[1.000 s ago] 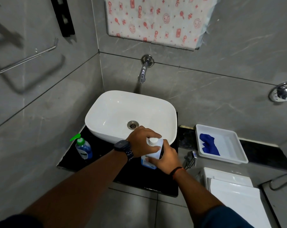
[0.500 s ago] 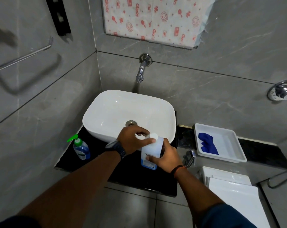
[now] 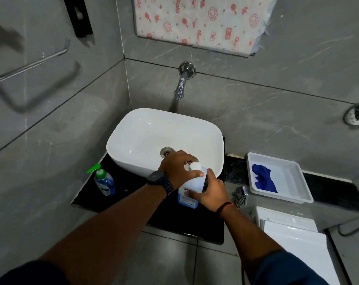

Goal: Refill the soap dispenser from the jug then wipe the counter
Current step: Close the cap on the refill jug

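A translucent white jug (image 3: pixel 193 185) with blue liquid at its bottom stands on the black counter (image 3: pixel 133 194) in front of the basin. My right hand (image 3: pixel 211 191) grips the jug's side. My left hand (image 3: pixel 177 168) is closed around the jug's white cap (image 3: pixel 195 166) at the top. The soap dispenser (image 3: pixel 104 182), a clear bottle with blue soap and a green pump, stands upright at the counter's left end, apart from both hands. A blue cloth (image 3: pixel 264 178) lies in a white tray (image 3: pixel 294 182) to the right.
A white basin (image 3: pixel 145 136) sits on the counter under a wall tap (image 3: pixel 180 87). A chrome valve (image 3: pixel 241 195) sticks up right of the counter. A white toilet cistern lid (image 3: pixel 294 233) is at lower right. A towel bar (image 3: pixel 28 62) hangs on the left wall.
My left hand has shifted on the cap, from covering the jug's top to pinching it with the fingertips. The jug has stayed in place under my right hand.
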Demonstrator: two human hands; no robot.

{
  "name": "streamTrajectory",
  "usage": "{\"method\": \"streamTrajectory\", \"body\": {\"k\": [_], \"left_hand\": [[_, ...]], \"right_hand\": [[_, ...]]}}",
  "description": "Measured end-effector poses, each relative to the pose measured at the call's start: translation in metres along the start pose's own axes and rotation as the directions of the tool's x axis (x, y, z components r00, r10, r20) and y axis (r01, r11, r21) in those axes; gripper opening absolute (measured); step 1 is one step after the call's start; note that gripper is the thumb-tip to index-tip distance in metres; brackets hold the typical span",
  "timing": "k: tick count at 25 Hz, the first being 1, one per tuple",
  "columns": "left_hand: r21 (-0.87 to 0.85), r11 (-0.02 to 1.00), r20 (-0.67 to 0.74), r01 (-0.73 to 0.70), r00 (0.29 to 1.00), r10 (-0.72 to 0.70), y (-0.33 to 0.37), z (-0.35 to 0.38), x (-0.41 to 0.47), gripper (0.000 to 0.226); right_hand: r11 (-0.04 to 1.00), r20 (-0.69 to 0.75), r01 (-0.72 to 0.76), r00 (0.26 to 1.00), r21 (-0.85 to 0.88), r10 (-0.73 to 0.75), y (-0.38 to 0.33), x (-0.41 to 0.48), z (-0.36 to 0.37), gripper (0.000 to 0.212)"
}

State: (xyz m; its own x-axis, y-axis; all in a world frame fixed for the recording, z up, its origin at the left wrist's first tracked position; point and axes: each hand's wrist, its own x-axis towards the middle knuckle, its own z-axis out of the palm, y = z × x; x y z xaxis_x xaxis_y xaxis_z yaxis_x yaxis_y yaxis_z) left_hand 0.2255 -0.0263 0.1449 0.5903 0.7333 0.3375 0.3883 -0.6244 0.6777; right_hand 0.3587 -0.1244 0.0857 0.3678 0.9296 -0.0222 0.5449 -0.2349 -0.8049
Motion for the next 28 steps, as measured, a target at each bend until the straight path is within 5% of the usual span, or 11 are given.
{"method": "streamTrajectory", "body": {"k": [13,16,19,22,25,28], "left_hand": [[-0.200,0.980,0.038,0.019,0.999,-0.011,0.000,-0.005,0.000,0.040],[-0.302,0.948,-0.025,0.095,0.994,-0.108,-0.010,-0.011,-0.005,0.085],[-0.355,0.896,0.184,0.268,0.959,-0.214,-0.023,-0.009,-0.015,0.121],[-0.340,0.872,0.361,0.351,0.905,-0.224,-0.028,-0.003,-0.015,0.099],[-0.346,0.853,0.276,0.391,0.911,-0.306,-0.024,0.001,-0.005,0.070],[-0.336,0.885,0.141,0.322,0.946,-0.291,-0.017,0.006,0.003,0.066]], "right_hand": [[0.999,0.073,0.037,0.997,-0.039,-0.034,0.000,0.008,-0.014,0.079],[0.997,0.000,0.076,0.997,0.013,-0.076,-0.009,0.015,-0.027,0.084],[0.987,-0.056,0.109,0.993,0.116,-0.103,-0.027,0.024,-0.042,0.082],[0.974,-0.078,0.144,0.988,0.177,-0.132,-0.048,0.029,-0.050,0.077],[0.960,-0.103,0.169,0.983,0.225,-0.150,-0.065,0.028,-0.051,0.079],[0.961,-0.281,0.183,0.952,0.206,-0.121,-0.079,0.022,-0.042,0.081]]}}
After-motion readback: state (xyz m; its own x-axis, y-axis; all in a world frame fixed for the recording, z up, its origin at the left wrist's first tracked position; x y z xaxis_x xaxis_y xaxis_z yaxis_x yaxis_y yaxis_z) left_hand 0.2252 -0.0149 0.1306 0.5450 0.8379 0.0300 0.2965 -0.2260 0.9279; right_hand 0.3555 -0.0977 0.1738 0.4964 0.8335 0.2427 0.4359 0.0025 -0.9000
